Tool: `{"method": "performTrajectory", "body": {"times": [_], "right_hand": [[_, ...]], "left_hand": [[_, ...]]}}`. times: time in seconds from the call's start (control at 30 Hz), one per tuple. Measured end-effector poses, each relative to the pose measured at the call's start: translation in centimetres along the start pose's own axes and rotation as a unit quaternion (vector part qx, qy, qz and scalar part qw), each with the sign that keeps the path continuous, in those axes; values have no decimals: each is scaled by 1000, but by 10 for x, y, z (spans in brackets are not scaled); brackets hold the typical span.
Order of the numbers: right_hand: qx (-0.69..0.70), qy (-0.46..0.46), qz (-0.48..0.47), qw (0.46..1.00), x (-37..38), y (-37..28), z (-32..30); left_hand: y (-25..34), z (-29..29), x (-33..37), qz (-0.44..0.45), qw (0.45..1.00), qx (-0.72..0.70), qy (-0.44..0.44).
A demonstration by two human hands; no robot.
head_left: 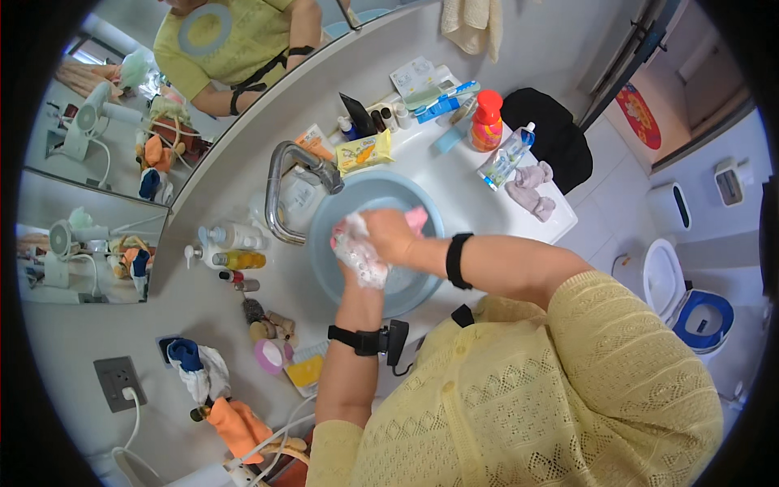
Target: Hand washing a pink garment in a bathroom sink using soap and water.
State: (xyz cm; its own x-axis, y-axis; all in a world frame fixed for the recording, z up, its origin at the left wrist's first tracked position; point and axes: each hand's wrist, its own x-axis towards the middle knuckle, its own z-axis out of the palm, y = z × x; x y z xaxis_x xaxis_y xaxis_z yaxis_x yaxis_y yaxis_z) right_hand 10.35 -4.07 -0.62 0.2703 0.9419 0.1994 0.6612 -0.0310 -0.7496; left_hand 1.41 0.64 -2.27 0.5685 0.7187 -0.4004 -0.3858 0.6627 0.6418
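The right hand [389,233] is curled down over a pink cloth [416,218] and has hold of it. The left hand [363,268] is right against it, with white suds [354,246] all over it. The suds hide its fingers, so I cannot tell how far it is closed. The cloth is bunched up at the two hands, and bits of pink poke out on both sides.

The hands and cloth are over a round, light blue tub [319,268]. I cannot tell how much water is in it. A bent silver tap [274,199] is next to the tub, on its left.

Around the tub is the white surface [454,195]. Just past the tub lies a yellow packet [363,153], with an orange and white tube [315,142] beside it. To the right, a red bottle [487,130] with a red top stands up, near a see-through bottle [505,160] with a white cap. Pale socks [531,191] lie near that bottle.

To the left are a clear pump bottle [237,237] and a bottle with yellow stuff inside [242,260]. Lower down, a see-through box [307,371] has something yellow in it.
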Motion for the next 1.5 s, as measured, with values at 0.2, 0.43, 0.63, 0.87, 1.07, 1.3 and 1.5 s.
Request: {"method": "performTrajectory", "body": {"times": [0.2,0.43,0.63,0.87,1.07,1.3,1.5], "right_hand": [[47,32,-8,998,6,0,-2],[70,18,-132,989,-18,-25,3],[249,-147,112,951,14,39,-21],[305,-460,177,815,37,11,-56],[520,-301,220,768,36,12,-28],[470,-262,305,786,5,6,-35],[482,-286,278,780,-11,-3,-42]], "left_hand": [[-12,-34,32,19,998,63,-13],[-3,-91,33,-59,990,-111,-69],[34,-27,9,-41,996,-71,25],[52,-28,-3,-40,979,-198,7],[33,14,-31,-35,948,-126,-290],[21,7,-28,-19,974,-222,-32],[0,-28,5,70,968,-239,19]]}}
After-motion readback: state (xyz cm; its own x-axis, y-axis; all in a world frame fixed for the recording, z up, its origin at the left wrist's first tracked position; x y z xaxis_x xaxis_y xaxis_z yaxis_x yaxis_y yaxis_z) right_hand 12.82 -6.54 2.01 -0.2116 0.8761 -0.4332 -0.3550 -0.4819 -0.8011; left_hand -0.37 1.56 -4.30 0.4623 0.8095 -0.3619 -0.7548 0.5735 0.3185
